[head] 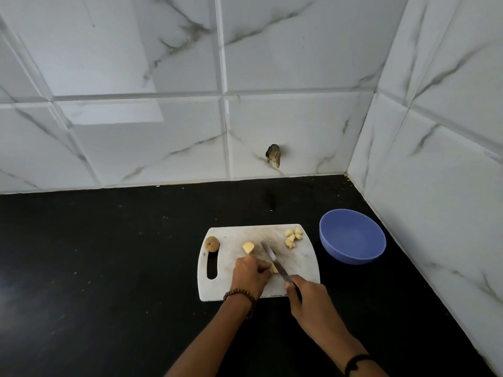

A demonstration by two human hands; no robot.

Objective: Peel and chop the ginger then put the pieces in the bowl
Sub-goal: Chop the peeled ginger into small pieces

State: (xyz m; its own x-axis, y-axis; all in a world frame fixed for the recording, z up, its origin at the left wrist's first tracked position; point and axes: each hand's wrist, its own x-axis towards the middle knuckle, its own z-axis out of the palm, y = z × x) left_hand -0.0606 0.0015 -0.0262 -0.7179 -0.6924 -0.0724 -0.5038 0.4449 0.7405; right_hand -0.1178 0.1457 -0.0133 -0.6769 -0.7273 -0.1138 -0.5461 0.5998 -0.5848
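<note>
Pale yellow ginger point(275, 268), firm, light and probably slick, lies on the board point(234, 235), left fingers point(264, 266) pinching its end away from the knife point(273, 258), whose handle the right fingers point(293, 289) wrap.

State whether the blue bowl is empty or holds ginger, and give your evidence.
Empty. The blue bowl shows only bare blue inside; the chopped ginger pieces lie on the cutting board beside it.

Blk counter point(109, 254), marble wall tiles point(136, 63) w/ hole point(273, 155).
</note>
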